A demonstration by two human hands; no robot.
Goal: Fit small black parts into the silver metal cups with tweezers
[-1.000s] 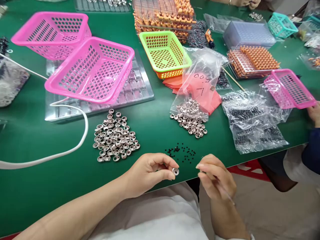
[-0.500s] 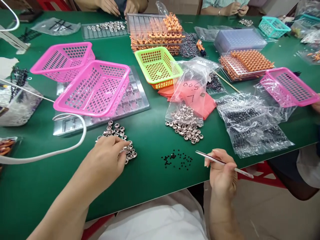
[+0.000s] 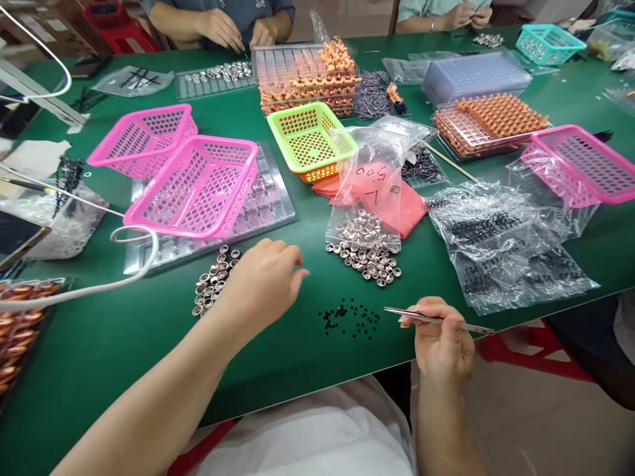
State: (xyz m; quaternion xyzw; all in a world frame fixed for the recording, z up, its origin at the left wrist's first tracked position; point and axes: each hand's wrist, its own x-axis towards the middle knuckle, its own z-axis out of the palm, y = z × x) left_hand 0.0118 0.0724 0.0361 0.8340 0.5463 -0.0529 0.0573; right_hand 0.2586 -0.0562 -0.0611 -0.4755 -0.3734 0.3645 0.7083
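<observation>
My left hand (image 3: 270,281) is above the table, right of a small pile of metal rings (image 3: 209,285). Its fingers are curled loosely, the thumb stands apart, and nothing shows in them; the palm side is hidden. Tweezers (image 3: 421,315) rest in my right hand (image 3: 444,337), near the table's front edge, tips pointing left. Tiny black pieces (image 3: 364,318) lie scattered left of those tips. More metal rings (image 3: 380,264) spill from a clear bag (image 3: 364,178) behind the black pieces.
Pink baskets (image 3: 198,188) stand on a clear tray (image 3: 278,198) at the left, near a white cable (image 3: 99,289). A green basket (image 3: 310,142) is at centre. Bags of black parts (image 3: 510,258) lie right. People's hands (image 3: 221,30) work across the table.
My left hand has moved up and to the right, off the left ring pile, uncovering more of it. My right hand still holds the tweezers, now tilted slightly flatter. The view has shifted a little.
</observation>
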